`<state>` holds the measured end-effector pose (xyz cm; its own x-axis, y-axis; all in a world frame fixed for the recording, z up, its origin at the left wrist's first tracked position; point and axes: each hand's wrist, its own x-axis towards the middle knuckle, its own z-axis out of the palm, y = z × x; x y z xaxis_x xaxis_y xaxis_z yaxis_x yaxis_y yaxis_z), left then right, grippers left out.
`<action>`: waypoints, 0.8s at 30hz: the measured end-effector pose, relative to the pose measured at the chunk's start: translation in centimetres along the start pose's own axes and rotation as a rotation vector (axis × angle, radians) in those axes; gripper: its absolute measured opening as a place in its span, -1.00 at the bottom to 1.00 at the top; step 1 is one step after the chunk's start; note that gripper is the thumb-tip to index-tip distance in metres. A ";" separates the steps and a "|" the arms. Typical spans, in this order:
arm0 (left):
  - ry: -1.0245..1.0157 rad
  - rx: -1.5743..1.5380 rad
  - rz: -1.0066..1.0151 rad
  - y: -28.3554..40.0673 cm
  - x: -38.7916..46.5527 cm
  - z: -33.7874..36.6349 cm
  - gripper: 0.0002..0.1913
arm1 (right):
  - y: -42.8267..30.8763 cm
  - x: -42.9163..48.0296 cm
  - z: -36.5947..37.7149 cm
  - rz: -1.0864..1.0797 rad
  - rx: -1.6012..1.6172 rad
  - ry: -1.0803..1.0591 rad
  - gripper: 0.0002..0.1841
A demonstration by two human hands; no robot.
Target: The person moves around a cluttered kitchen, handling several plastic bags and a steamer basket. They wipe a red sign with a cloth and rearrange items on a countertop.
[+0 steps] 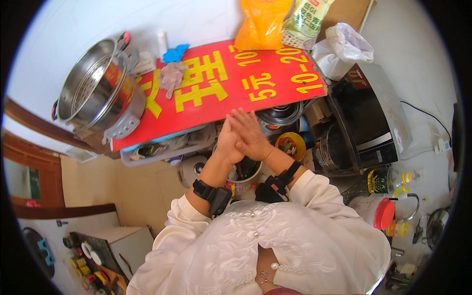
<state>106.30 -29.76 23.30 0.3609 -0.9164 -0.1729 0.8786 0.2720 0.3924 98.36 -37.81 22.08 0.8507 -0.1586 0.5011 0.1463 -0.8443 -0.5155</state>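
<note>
My left hand (229, 142) and my right hand (251, 134) are pressed together, palms touching and fingers extended, in front of the near edge of a red board (206, 107) with large yellow characters. Neither hand shows anything held; the space between the palms is hidden. Black straps with small devices circle both forearms. On the board lie a crumpled pinkish cloth (172, 76) and a crumpled blue piece (176, 54). A stainless-steel steamer pot (110, 92) stands at the board's left end, and an orange plastic bag (262, 24) at its back.
Below the board are a clear plastic bin (173, 149), a yellow bucket (303, 142) and a pot lid (282, 112). To the right stand a microwave oven (363, 121), a white sack (341, 51), an oil bottle (385, 181) and a red-lidded container (383, 214).
</note>
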 end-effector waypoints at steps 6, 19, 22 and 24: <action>0.068 0.179 0.123 2.8 -5.0 0.8 -0.31 | -0.3 -1.3 3.9 0.464 0.460 0.202 -0.37; -0.267 -0.252 -0.149 -6.3 -11.7 0.0 -0.26 | -4.9 -11.3 -0.4 0.014 -0.259 -0.067 -0.42; -0.162 -0.152 -0.075 -5.8 -14.5 0.8 -0.28 | -1.1 -15.7 -0.2 0.483 0.105 0.081 -0.46; -0.097 -0.170 0.055 -4.9 -16.0 0.8 -0.31 | 0.4 -18.4 -1.3 0.719 0.548 0.282 -0.49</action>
<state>95.94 -16.67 24.86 0.3855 -0.9205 -0.0640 0.9015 0.3609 0.2390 82.12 -35.93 13.58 0.6861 -0.7258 0.0489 -0.0876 -0.1492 -0.9849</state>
